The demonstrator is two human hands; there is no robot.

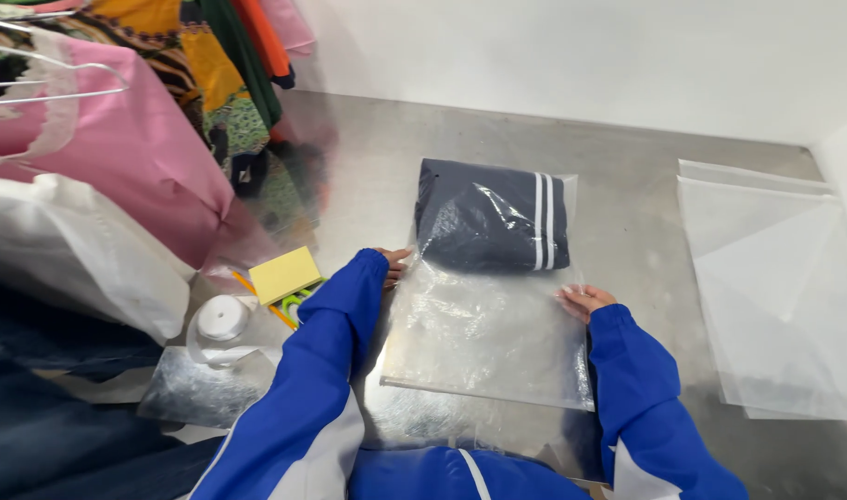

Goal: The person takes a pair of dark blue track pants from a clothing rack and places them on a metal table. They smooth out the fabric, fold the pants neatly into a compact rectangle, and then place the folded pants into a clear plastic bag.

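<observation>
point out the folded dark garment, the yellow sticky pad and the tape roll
folded dark garment (479,218): head view, middle of the navy fabric
yellow sticky pad (284,274): head view, top face
tape roll (221,319): head view, white top

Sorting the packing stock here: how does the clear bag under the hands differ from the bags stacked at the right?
The clear bag holds a folded dark garment with white stripes; the stacked bags look empty. The clear bag is glossy and see-through; the stacked bags look frosted and whitish. The left hand and right hand touch the clear bag's edges; the stacked bags lie untouched. Both lie flat on the metal table.
</observation>
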